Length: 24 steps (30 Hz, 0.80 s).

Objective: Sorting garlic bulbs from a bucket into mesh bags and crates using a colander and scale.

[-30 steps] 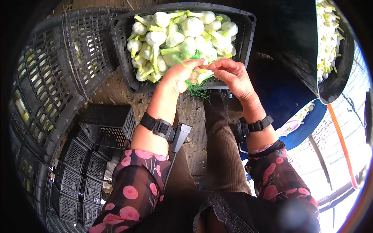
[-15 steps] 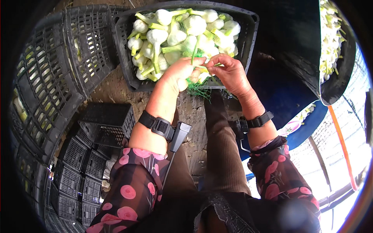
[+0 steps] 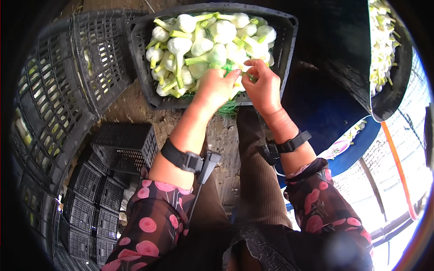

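Note:
White garlic bulbs (image 3: 222, 31) with trimmed green stems fill a black plastic crate (image 3: 291, 49), part of them under a fine green mesh net (image 3: 228, 108). Bunched netting sits at my left hand (image 3: 217, 88), whose thumb and fingers are closed on it at the crate's near side. Close beside it, my right hand (image 3: 264, 86) pinches a thin green strand (image 3: 246, 76) between thumb and forefinger. The fingertips of both hands nearly meet. My fingers partly hide the strand and the gathered net.
Tall black slatted crates (image 3: 49, 99) with garlic inside line the left side. Smaller black crates (image 3: 81, 212) are stacked at lower left. More garlic (image 3: 382, 49) lies in a dark container at far right, near an orange pole (image 3: 398, 167). Brown muddy ground (image 3: 226, 167) shows below the crate.
The green piece standing up by my left thumb is no longer upright. My right hand has turned and curled its fingers more. The loose net edge hangs differently below my hands.

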Each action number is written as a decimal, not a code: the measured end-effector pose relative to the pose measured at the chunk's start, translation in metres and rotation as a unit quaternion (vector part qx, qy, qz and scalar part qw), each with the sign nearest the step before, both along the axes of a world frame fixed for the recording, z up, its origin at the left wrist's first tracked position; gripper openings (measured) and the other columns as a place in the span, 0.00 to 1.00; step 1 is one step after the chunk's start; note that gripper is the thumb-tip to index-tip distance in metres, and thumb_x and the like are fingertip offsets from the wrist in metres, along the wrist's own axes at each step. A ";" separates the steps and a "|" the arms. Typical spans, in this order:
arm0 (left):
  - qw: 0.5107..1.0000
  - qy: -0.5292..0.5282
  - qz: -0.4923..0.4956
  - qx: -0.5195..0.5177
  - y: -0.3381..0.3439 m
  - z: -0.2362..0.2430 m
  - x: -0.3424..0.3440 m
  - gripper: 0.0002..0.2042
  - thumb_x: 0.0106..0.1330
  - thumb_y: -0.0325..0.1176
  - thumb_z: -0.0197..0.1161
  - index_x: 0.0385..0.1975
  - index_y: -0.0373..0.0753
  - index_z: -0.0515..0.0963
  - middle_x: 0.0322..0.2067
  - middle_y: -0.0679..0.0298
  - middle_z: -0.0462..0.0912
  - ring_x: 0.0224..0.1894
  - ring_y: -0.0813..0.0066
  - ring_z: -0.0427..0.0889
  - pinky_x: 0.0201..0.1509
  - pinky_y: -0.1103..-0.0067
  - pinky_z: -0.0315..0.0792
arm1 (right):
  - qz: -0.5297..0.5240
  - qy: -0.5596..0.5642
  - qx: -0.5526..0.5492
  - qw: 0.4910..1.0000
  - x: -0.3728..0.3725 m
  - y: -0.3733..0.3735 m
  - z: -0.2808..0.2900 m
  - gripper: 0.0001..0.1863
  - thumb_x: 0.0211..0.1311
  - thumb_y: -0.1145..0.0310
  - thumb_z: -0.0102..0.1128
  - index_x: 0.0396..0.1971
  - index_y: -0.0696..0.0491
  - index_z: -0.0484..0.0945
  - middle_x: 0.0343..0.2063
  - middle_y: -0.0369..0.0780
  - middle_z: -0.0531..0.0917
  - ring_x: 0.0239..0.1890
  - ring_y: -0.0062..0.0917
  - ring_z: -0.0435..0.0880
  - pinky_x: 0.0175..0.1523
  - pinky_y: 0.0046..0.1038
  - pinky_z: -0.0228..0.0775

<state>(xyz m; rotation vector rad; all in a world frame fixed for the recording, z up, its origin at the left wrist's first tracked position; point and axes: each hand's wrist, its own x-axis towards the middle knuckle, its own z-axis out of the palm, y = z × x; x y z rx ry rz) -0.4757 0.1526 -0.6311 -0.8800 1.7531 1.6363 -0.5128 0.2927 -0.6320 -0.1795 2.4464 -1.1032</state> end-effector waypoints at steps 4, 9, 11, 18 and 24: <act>0.957 0.106 -0.041 -0.266 0.012 0.010 0.002 0.11 0.66 0.36 0.60 0.38 0.34 0.73 0.19 0.53 0.79 0.21 0.58 0.80 0.27 0.69 0.70 | -0.004 0.187 0.034 0.982 0.005 -0.009 -0.007 0.14 0.48 0.78 0.60 0.38 0.53 0.76 0.26 0.40 0.80 0.26 0.33 0.80 0.33 0.31 0.74; 0.962 0.171 -0.022 -0.210 0.002 0.007 0.001 0.13 0.63 0.31 0.59 0.46 0.42 0.71 0.21 0.49 0.79 0.29 0.46 0.80 0.29 0.60 0.72 | -0.004 0.214 -0.054 0.975 0.001 -0.021 -0.005 0.21 0.51 0.83 0.60 0.47 0.51 0.77 0.29 0.39 0.82 0.28 0.28 0.82 0.33 0.24 0.73; 0.954 0.215 -0.050 -0.203 -0.007 0.002 0.002 0.13 0.62 0.30 0.59 0.47 0.42 0.71 0.21 0.50 0.78 0.27 0.47 0.80 0.28 0.61 0.71 | 0.002 0.194 -0.077 0.978 0.000 -0.023 -0.003 0.19 0.50 0.81 0.61 0.45 0.51 0.78 0.29 0.40 0.82 0.29 0.31 0.83 0.35 0.27 0.75; 0.926 0.298 -0.082 -0.217 -0.013 -0.013 0.010 0.11 0.63 0.29 0.58 0.45 0.40 0.73 0.23 0.51 0.79 0.28 0.49 0.80 0.30 0.63 0.72 | 0.048 0.116 -0.079 0.989 -0.010 -0.016 -0.002 0.15 0.49 0.78 0.67 0.40 0.53 0.80 0.30 0.38 0.84 0.30 0.23 0.83 0.37 0.23 0.75; 0.932 0.265 -0.034 -0.246 -0.008 -0.013 0.016 0.07 0.64 0.28 0.55 0.40 0.39 0.74 0.29 0.52 0.81 0.33 0.50 0.80 0.34 0.64 0.73 | 0.116 0.172 -0.020 0.978 -0.020 -0.001 0.004 0.07 0.47 0.72 0.70 0.24 0.56 0.80 0.39 0.44 0.83 0.34 0.33 0.84 0.38 0.28 0.77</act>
